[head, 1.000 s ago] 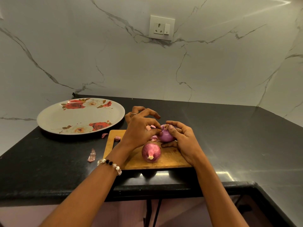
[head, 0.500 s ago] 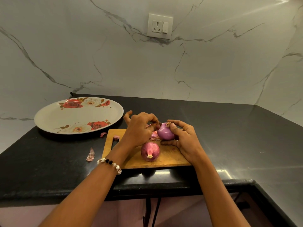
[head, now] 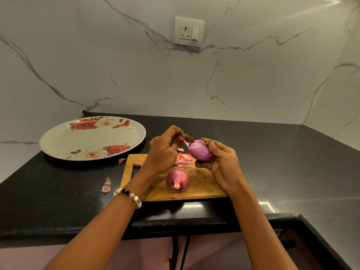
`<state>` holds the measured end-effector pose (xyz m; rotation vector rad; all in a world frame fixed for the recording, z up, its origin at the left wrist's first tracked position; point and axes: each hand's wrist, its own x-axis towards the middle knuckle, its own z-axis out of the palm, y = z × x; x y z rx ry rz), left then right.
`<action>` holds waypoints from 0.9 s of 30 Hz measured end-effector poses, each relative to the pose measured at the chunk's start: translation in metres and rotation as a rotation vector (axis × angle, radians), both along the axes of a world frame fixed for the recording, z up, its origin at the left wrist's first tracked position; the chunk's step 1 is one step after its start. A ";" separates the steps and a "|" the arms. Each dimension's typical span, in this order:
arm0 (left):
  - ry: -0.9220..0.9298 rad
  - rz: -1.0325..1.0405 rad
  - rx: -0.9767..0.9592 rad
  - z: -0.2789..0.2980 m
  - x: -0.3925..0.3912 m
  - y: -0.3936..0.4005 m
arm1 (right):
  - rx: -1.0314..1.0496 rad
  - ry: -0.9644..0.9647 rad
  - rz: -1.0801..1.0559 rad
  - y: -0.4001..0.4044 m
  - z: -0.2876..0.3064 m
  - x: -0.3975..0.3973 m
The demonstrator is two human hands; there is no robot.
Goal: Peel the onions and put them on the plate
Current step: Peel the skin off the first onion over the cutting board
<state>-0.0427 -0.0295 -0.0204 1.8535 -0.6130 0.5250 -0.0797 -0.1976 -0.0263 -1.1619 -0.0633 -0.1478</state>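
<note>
My right hand (head: 222,164) grips a smooth, mostly peeled purple onion (head: 199,150) just above the wooden cutting board (head: 196,189). My left hand (head: 165,151) pinches a thin strip of skin (head: 185,143) that still hangs from the onion's left side. A second onion (head: 177,181), with its red skin on, lies on the board near the front, root end toward me. Loose skins (head: 184,158) are piled on the board under my hands. The white plate with red roses (head: 64,142) sits to the left on the black counter, nothing on it.
Bits of onion skin lie on the black counter (head: 58,201) left of the board: one piece (head: 106,185) near the front, another (head: 122,160) by the plate. A marble wall with a socket (head: 189,32) rises behind. The counter's front edge runs just below the board.
My right hand has lifted and turned the onion up off the board. My left hand has pulled a strip of skin away to the left.
</note>
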 end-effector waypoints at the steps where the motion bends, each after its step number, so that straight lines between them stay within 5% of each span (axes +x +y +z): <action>1: 0.008 -0.011 -0.012 0.001 0.000 0.000 | 0.008 -0.012 0.005 0.000 0.000 0.000; 17: 0.289 -0.059 -0.345 0.008 0.001 0.001 | -0.068 -0.149 0.059 -0.001 -0.003 0.001; 27: -0.019 0.265 -0.233 0.000 0.003 0.002 | -0.222 -0.195 0.069 -0.001 -0.009 0.002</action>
